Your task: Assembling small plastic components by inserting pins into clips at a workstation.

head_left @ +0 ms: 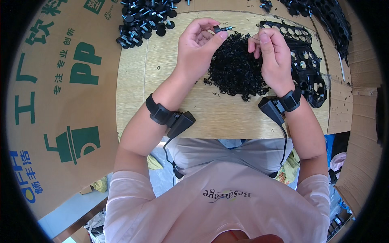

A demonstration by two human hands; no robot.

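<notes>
Bolt (222, 29) best kept steady beside the pile (237, 71)

The bolt is gripped in the left hand (198, 46), its black head pinched between thumb and fingers and its metal shank pointed toward the right hand (273, 56). It is held up off the table (174, 117), at the upper left edge of the pile of small black pieces. The right thumb and index finger are brought together near the pile's upper right side; something thin and dark seems to be pinched there, but what it is cannot be told at this size. The two hands are near each other, not touching.

For the work in hand, a firm pinch on the head alone would be advised, so that the shank is left bare and can be reached from the right. The shank should be kept in line with the right fingertips, and the meeting made with a light touch, since pieces so small could easily be bent or dropped. If one is dropped, it may be lost among the others.

More bolts (148, 20) are heaped at the upper left, and holed black sheets (306, 60) are laid to the right of the pile. Both are best left undisturbed by the wrists.
</notes>
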